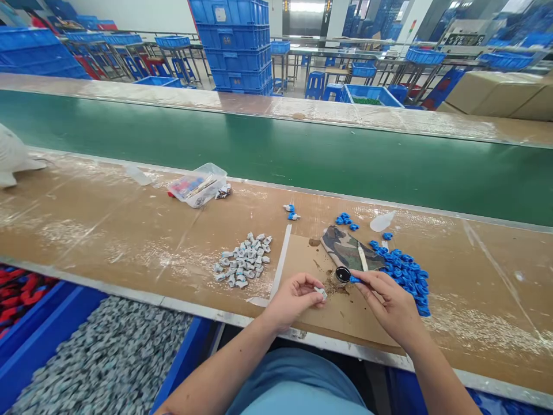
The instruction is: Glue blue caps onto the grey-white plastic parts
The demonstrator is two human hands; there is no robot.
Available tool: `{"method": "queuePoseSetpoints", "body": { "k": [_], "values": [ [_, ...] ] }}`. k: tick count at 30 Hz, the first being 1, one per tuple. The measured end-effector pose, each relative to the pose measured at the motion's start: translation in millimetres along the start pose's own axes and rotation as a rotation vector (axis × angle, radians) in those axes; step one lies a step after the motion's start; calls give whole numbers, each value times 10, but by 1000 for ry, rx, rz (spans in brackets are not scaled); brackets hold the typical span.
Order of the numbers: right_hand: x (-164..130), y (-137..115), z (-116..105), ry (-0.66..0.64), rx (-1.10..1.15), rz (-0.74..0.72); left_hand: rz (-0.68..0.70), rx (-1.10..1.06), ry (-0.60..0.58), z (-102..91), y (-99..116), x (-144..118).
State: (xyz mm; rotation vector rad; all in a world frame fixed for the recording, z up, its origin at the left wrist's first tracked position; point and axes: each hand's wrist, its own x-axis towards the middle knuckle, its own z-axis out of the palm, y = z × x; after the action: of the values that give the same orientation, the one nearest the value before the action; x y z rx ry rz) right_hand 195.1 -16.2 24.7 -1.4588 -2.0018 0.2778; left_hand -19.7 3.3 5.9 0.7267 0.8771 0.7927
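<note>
Between the thumb and fingers of my left hand (296,301) is a small grey plastic part (320,292). My right hand (387,300) pinches a small blue plastic part (354,279) at the rim of a little round pot (342,275) with dark contents. Whether the blue part touches the liquid, I cannot tell. Both hands are over a stained cardboard sheet (302,259). Behind the pot lies a camouflage cloth (341,245) with a whitish slim tool (362,256) on it. A heap of blue parts (406,274) lies right of the cloth, and a pile of grey parts (244,259) lies to the left.
A green conveyor belt (276,150) runs behind the worktable. On the table stands a clear plastic box (199,184) with tools. Two joined blue-grey pieces (292,216) lie near the middle. A blue bin of grey parts (103,351) sits below the front edge at left.
</note>
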Motion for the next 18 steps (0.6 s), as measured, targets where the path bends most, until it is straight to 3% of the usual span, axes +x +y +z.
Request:
{"method": "queuePoseSetpoints", "body": {
  "k": [6,11,14,18],
  "values": [
    [95,44,45,2,-137,-105,-11,-32,39,59,-50,55],
    [112,28,42,-19,-101,-151,25,-74,41,95,-63,89],
    [110,27,35,-33,-36,-17,41,-53,36,91,-88,104],
    [108,59,47,-25,201,347,43,-34,42,89,-129,115]
  ]
}}
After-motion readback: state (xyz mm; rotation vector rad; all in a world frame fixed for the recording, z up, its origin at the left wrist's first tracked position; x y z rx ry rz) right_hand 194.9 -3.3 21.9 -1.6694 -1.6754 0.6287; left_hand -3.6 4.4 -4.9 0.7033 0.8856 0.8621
